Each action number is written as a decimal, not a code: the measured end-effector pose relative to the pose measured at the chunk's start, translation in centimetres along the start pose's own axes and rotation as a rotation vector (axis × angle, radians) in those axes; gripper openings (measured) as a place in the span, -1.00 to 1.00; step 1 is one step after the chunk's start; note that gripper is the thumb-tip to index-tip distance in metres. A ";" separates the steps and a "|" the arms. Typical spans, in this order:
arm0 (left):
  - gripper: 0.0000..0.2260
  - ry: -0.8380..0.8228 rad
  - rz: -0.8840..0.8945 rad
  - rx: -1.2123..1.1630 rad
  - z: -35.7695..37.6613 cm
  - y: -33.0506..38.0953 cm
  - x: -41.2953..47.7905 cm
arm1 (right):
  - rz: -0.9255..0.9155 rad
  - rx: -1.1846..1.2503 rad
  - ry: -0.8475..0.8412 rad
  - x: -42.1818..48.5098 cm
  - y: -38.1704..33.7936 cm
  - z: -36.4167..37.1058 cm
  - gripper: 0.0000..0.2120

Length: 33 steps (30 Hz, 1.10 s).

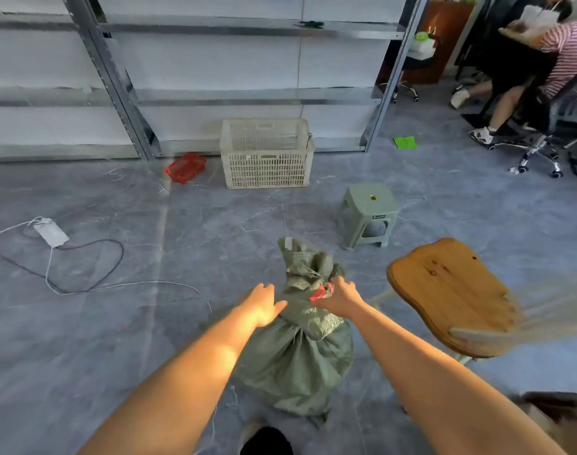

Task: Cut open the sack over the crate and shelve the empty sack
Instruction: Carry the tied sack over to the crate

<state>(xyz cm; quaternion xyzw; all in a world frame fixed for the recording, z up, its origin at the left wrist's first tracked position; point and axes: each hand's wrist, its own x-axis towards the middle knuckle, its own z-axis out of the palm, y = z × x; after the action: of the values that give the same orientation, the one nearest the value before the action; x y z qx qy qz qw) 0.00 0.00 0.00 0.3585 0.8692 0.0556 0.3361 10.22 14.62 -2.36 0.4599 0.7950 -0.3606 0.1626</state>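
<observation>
Barely begun: the tied sack (297, 356) stood uncut, well apart from the far crate (267, 152); right grip (341, 298) clutched its neck, left grip (264, 303) touched it, slack.

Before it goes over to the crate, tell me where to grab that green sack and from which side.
Grip the sack by its tied neck, from above. It stands upright on the floor with the bunched neck on top, narrow enough for fingers to close round; the body below bulges wide and offers no hold. The right hand grips there; the left hand touches beside it.
</observation>
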 end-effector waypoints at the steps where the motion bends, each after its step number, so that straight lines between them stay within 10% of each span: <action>1: -0.49 -0.027 0.006 0.008 -0.2 -0.2 0.7 | 0.041 0.022 -0.012 0.5 0.1 0.2 -0.14; 9: -0.43 -0.083 0.021 -0.063 0.0 -0.8 6.9 | 0.307 0.457 -0.093 3.6 2.3 2.1 0.18; 21: -0.22 0.090 -0.017 -0.258 2.8 0.6 14.3 | 0.122 0.260 -0.211 6.8 2.6 3.3 -0.71; 27: -0.77 0.158 -0.094 -0.365 4.4 2.4 15.7 | 0.059 0.237 -0.253 6.6 3.2 2.1 -0.76; 33: -0.82 0.292 -0.170 -0.473 1.3 1.9 13.8 | 0.021 0.078 -0.082 5.3 1.5 -1.1 -0.71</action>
<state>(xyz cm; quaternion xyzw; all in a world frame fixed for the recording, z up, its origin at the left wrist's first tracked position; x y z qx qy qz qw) -5.24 10.32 -7.92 0.1843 0.8982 0.2794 0.2849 8.81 19.20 -5.36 0.4590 0.7681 -0.4083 0.1807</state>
